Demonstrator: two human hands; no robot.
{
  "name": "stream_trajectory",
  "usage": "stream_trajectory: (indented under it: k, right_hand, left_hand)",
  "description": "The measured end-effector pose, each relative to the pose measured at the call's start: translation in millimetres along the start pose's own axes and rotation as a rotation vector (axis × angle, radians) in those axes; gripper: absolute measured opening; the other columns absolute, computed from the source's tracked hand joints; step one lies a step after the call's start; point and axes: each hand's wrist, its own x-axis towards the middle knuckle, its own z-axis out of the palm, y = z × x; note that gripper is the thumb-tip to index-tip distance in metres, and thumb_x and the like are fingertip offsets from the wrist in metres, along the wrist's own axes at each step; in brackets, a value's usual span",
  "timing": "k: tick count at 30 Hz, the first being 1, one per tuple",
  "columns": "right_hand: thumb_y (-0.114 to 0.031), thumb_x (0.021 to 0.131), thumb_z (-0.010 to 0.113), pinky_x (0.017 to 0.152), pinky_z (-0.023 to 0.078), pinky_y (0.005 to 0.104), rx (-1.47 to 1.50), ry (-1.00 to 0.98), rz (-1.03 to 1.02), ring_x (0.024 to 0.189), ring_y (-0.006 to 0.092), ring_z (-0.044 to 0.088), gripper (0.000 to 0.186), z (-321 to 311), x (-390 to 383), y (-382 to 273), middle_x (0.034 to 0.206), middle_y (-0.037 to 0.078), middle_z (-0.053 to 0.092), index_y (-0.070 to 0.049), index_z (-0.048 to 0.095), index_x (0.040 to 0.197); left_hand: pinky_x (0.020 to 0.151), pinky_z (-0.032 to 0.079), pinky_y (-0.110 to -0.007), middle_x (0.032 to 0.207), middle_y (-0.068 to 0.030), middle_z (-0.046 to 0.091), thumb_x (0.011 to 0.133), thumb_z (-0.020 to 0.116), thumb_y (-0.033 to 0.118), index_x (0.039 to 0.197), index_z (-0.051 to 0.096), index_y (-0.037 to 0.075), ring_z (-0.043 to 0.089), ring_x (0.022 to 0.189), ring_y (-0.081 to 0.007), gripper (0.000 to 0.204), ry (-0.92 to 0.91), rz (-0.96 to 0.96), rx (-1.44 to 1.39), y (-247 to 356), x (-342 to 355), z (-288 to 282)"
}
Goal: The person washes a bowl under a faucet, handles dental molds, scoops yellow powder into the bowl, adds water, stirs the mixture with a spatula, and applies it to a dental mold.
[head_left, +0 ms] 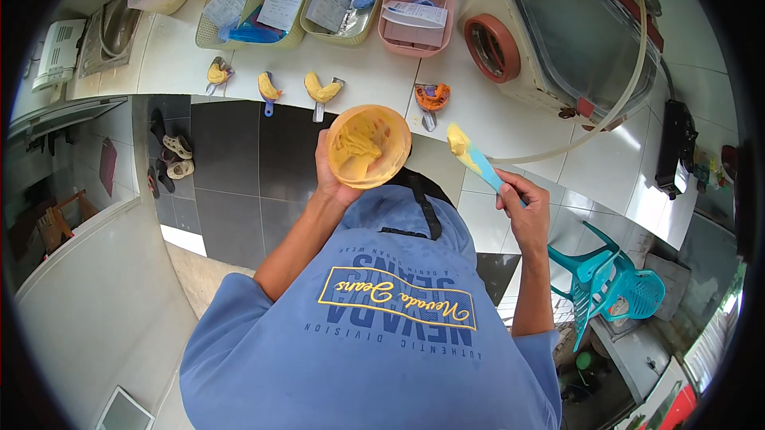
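My left hand (pixel 335 183) grips an orange, flexible-looking mixing bowl (pixel 390 167) by its side, its mouth turned toward me. Thick yellow paste (pixel 358 143) clings to the inside. Off to the right, my right hand (pixel 524 213) is closed round the handle of a light-blue spatula (pixel 482 165), its blade tip loaded with the same yellow paste. Blade and bowl are apart. Along the counter's front edge lie dental impression trays: three with yellow fill, at left (pixel 217 73), middle (pixel 269 91) and nearer the bowl (pixel 321 94), and one with orange fill (pixel 431 102).
Green baskets (pixel 288 35) and a pink basket (pixel 414 49) with papers and packets line the back of the white counter (pixel 358 71). A large boxy machine (pixel 550 39) with a round red-rimmed port and a hose stands right. A teal plastic chair (pixel 610 282) is at lower right.
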Motion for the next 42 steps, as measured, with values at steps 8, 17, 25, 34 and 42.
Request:
stream_trajectory:
  k: [8, 17, 25, 34, 42]
  right_hand:
    - [-0.015, 0.090, 0.062, 0.061, 0.039, 0.0221, -0.110, 0.142, 0.011, 0.063, 0.0068, 0.050, 0.027, -15, 36, 13, 0.068, 0.000, 0.055, -0.001, 0.068, 0.112]
    - [-0.017, 0.089, 0.064, 0.062, 0.040, 0.0222, -0.186, 0.101, -0.020, 0.063, 0.0068, 0.050, 0.028, -8, 69, 20, 0.068, 0.000, 0.056, -0.001, 0.068, 0.112]
    - [-0.018, 0.087, 0.066, 0.061, 0.044, 0.0268, -0.414, 0.080, -0.234, 0.062, 0.0140, 0.055, 0.026, 6, 100, 32, 0.070, 0.007, 0.062, -0.003, 0.069, 0.108]
    - [-0.015, 0.085, 0.065, 0.060, 0.049, 0.0324, -0.653, -0.050, -0.544, 0.062, 0.0246, 0.061, 0.020, 7, 131, 27, 0.079, 0.010, 0.065, -0.007, 0.071, 0.103]
    - [-0.013, 0.084, 0.065, 0.057, 0.046, 0.0348, -0.798, -0.148, -0.571, 0.056, 0.0222, 0.057, 0.019, 2, 135, 15, 0.073, 0.007, 0.062, -0.010, 0.071, 0.102]
  left_hand:
    - [0.105, 0.039, -0.052, 0.147, -0.0224, 0.032, 0.092, 0.038, 0.051, 0.138, 0.040, 0.003, 0.043, 0.129, -0.0360, 0.067, -0.034, -0.358, -0.108, -49, 30, -4]
    - [0.105, 0.038, -0.052, 0.147, -0.0216, 0.032, 0.093, 0.036, 0.048, 0.138, 0.041, 0.005, 0.042, 0.129, -0.0359, 0.062, -0.062, -0.338, -0.151, -67, 52, -7]
    - [0.105, 0.039, -0.051, 0.150, -0.0182, 0.029, 0.091, 0.046, 0.050, 0.140, 0.038, 0.007, 0.044, 0.128, -0.0330, 0.066, -0.128, -0.197, -0.192, -37, 24, 2]
    - [0.105, 0.040, -0.048, 0.151, -0.0142, 0.029, 0.096, 0.044, 0.039, 0.148, 0.024, 0.011, 0.044, 0.128, -0.0325, 0.062, -0.049, -0.110, -0.169, -15, -4, -6]
    - [0.106, 0.039, -0.051, 0.150, -0.0130, 0.031, 0.092, 0.051, 0.044, 0.148, 0.024, 0.010, 0.041, 0.130, -0.0334, 0.072, -0.061, -0.057, -0.180, -10, -13, -13]
